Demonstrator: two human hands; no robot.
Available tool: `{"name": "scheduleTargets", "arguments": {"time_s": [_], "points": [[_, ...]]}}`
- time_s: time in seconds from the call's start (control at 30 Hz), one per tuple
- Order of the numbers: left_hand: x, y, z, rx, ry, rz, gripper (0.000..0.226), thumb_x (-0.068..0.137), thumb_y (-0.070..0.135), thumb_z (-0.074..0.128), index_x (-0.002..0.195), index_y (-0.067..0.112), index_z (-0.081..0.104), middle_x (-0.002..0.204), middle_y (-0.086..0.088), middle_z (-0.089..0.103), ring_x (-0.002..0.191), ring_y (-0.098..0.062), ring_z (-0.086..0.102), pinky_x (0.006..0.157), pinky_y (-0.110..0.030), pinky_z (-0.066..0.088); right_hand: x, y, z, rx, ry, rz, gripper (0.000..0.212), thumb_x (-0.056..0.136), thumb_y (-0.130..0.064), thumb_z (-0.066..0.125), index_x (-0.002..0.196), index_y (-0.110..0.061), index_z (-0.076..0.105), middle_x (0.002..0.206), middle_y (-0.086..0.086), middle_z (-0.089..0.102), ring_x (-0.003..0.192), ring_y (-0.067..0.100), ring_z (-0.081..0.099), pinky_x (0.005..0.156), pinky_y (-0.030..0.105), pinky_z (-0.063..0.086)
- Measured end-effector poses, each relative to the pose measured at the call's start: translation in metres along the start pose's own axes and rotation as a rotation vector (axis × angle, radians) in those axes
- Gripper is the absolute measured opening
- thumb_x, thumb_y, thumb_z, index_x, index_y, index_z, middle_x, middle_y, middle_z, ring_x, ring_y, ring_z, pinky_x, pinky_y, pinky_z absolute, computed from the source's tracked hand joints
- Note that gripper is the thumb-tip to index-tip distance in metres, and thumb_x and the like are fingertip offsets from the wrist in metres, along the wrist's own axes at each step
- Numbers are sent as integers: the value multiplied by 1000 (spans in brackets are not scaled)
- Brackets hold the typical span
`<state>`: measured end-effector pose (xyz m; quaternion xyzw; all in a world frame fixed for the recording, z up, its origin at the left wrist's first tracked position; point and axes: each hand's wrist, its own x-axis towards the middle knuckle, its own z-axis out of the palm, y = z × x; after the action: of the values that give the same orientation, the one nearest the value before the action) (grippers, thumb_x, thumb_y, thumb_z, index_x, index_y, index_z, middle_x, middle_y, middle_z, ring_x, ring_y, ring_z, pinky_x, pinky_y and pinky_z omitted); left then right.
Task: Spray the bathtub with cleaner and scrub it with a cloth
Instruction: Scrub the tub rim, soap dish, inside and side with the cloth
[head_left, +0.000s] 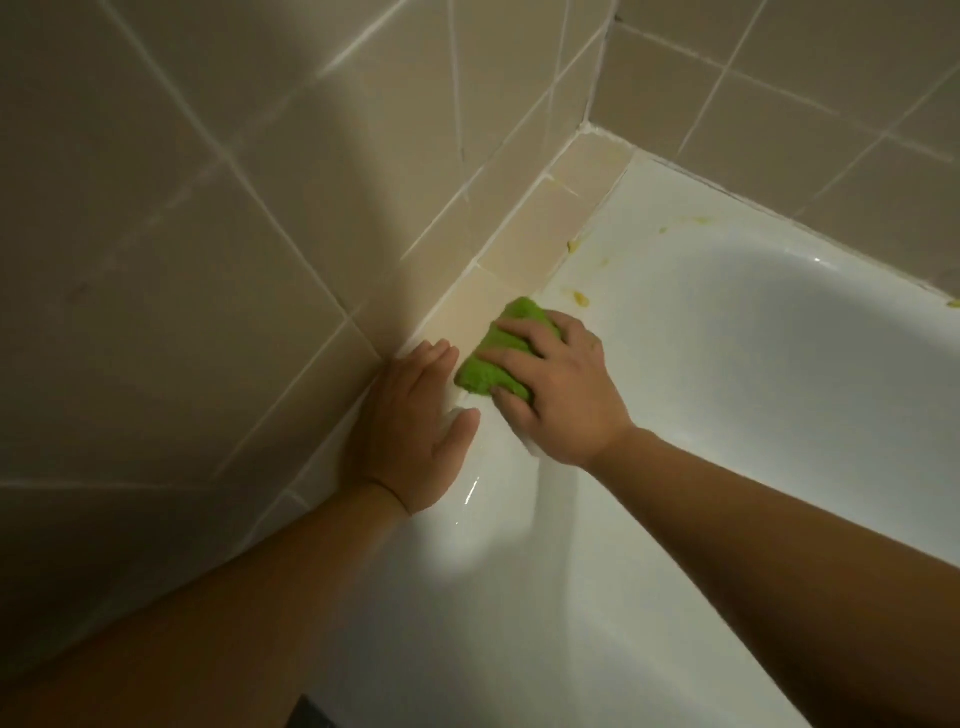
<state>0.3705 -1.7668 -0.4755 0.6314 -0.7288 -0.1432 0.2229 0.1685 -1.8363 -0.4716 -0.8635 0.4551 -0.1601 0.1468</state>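
My right hand (558, 387) covers most of the green cloth (498, 353), so I can see only its bunched upper and left parts; my fingers curl over it and press it down on the rim of the white bathtub (727, 364), just beside the narrow tiled ledge (535, 244). How much cloth lies under my palm I cannot tell. My left hand (415, 431) lies flat with straight fingers where the rim meets the tiled wall (208, 234), holding nothing, its fingertips just beside the cloth. The two hands sit close together without touching. Both my forearms run out of the picture at the bottom. The tub's far end is cut off at the right edge. Yellowish smears (582, 297) dot the rim beyond the cloth; what they are is unclear. The basin appears to hold nothing, and a wet gleam shows near my left wrist.
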Motion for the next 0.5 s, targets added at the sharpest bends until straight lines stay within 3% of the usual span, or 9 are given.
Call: {"name": "scheduleTargets", "arguments": {"time_s": [0.07, 0.23, 0.33, 0.4, 0.5], "points": [[4, -2, 1, -40, 11, 34, 66, 102, 51, 39, 145, 4, 53, 149, -13, 52, 141, -30, 45, 116, -51, 38, 7, 21, -8, -10, -48, -40, 41, 93, -49, 56, 132, -39, 64, 145, -7, 52, 134, 36, 41, 104, 52, 37], [8, -9, -2, -222, 37, -45, 75, 105, 61, 28, 146, 3, 51, 149, -10, 53, 139, -25, 48, 118, -39, 35, 38, 18, -15, 21, 19, 223, 36, 92, -41, 62, 127, -40, 65, 143, -9, 51, 132, 36, 37, 104, 53, 35], [-19, -13, -16, -274, 62, -64, 73, 106, 59, 27, 145, 2, 51, 145, -3, 51, 135, -14, 47, 117, -22, 31, 8, -9, -2, 39, 5, 100, 35, 91, -43, 62, 127, -41, 65, 142, -11, 52, 132, 33, 38, 102, 50, 36], [-49, -21, -27, -256, 60, -65, 71, 107, 54, 27, 145, 0, 51, 147, -4, 51, 137, -16, 47, 118, -24, 31, -16, -29, 6, 91, -28, 18, 35, 92, -41, 62, 127, -39, 66, 141, -12, 53, 132, 33, 40, 102, 52, 36], [-75, -27, -34, -261, 84, -112, 64, 106, 46, 29, 144, 0, 53, 147, -6, 54, 136, -22, 51, 116, -30, 35, -34, -56, 8, 266, -8, 131, 35, 95, -38, 56, 129, -35, 66, 138, -16, 56, 129, 29, 42, 103, 52, 36]]}}
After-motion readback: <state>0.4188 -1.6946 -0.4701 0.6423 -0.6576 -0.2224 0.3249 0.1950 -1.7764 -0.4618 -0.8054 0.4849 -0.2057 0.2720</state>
